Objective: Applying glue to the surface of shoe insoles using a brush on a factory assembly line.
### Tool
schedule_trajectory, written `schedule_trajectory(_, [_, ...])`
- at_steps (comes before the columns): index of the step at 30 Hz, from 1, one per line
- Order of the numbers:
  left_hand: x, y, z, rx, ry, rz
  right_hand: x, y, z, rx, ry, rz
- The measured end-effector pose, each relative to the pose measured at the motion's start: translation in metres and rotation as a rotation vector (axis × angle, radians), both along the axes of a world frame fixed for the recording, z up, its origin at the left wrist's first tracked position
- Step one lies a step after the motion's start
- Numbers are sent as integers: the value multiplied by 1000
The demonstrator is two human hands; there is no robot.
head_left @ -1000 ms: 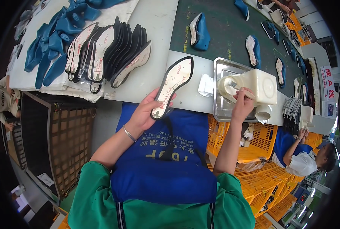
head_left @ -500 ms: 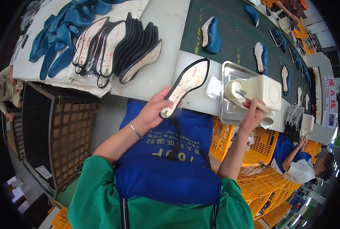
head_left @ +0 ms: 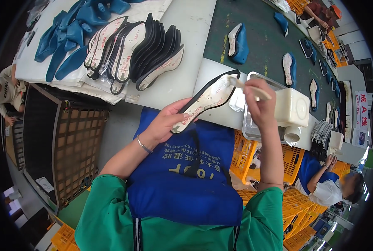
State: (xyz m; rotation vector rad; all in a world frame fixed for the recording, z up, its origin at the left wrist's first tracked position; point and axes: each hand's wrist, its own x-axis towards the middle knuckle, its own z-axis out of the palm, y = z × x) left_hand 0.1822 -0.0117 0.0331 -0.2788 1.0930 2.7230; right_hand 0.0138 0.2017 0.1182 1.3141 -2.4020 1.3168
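Observation:
In my left hand is a white insole with a black rim, gripped at its heel end, thumb on top. My right hand is closed round the handle of a glue brush. The bristles touch the wide toe end of the insole, where a wet white patch shows. Just right of that hand, a cream glue pot lies in a metal tray, partly hidden behind my hand and forearm. A folded white cloth sits between insole and tray.
Stacked black-rimmed insoles lie at the left, beside a heap of blue shoe lasts. A green conveyor belt carries lasts with insoles. Orange crates stand below the table. Another person works at the right.
My right hand has brought the brush from the glue pot leftward onto the insole's toe end. White glue now shows there. The insole is still in my left hand, slightly more tilted.

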Motion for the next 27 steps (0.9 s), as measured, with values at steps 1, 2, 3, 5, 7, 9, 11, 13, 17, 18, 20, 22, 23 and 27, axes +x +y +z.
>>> schedule_trajectory(1, [1, -1, 3, 2, 13, 0, -4, 1, 3, 21, 50, -30])
schedule_trajectory(2, [1, -1, 5, 4, 14, 2, -7, 2, 5, 41, 99, -60])
schedule_trajectory(3, [2, -2, 7, 25, 5, 7, -8, 4, 6, 48, 96, -61])
schedule_trajectory(5, [2, -3, 7, 45, -4, 17, 1, -1, 10, 27, 102, -10])
schedule_trajectory(7, [1, -4, 5, 71, 16, 16, 17, -8, 16, -18, 118, 113])
schedule_trajectory(9, [-2, -5, 3, 60, 9, 17, 28, -16, 15, -31, 24, 201])
schedule_trajectory(11, [0, -8, 3, 56, 8, 28, 24, -18, 16, -32, 91, 169])
schedule_trajectory(13, [4, -11, 6, 56, 31, 22, 9, -10, 15, -23, 86, 59])
schedule_trajectory(17, [6, -15, 6, 40, 20, 30, -13, 4, 7, -43, -47, -110])
schedule_trajectory(18, [5, -14, 6, 49, 20, 34, -11, 4, 8, -83, -74, -113])
schedule_trajectory(20, [3, -14, 4, 60, 17, 35, -1, -1, 11, -174, -129, -82])
schedule_trajectory(22, [3, -15, 4, 48, 22, 12, 7, -12, 17, -150, -77, 19])
schedule_trajectory(23, [4, -15, 4, 47, 21, 7, 10, -18, 21, -151, -76, 70])
schedule_trajectory(27, [7, -18, 8, 55, 17, 19, -8, -16, 16, -88, -69, -54])
